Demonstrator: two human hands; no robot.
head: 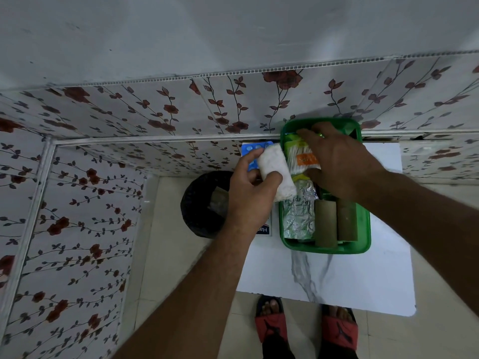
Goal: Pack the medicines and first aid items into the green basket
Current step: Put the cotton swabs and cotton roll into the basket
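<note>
We hold a white, rough-textured cylindrical roll of gauze bandage (276,173) in our left hand (248,193), fingers and thumb closed around its middle, just over the left rim of the green rectangular plastic basket (324,248) on the white marble-patterned worktop (375,281). The roll looks light and soft, likely to squash under pressure, so a gentle wrap across its girth suits it best. Our right hand (342,161) lies spread and flat on a clear crinkly packet of cotton buds with an orange label (302,158) inside the basket, pressing rather than gripping. Beside it lie a shiny foil pouch (298,218), slippery and thin by our guess, and two stiff brown cardboard-like tubes (334,222). A blue blister card (250,149) stays outside, partly hidden behind the roll.
</note>
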